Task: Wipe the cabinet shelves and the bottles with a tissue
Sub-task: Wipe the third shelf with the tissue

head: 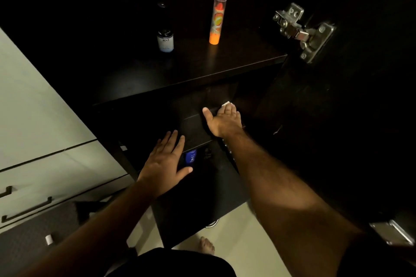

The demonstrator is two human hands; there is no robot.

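Note:
My right hand (224,120) lies flat on a dark lower shelf (193,127) of the cabinet, pressing a white tissue (226,104) that peeks out beyond the fingertips. My left hand (165,163) hovers with fingers spread near the front edge of that shelf and holds nothing. On the upper shelf (191,69) stand a dark bottle with a pale label (165,40) and a tall orange spray can with a clear cap (217,20). A blue bottle (191,157) shows below, beside my left hand.
The open dark cabinet door (349,108) stands at the right with a metal hinge (302,31). Pale drawers with dark handles (27,209) are at the left. A bare foot (206,245) rests on the light floor below.

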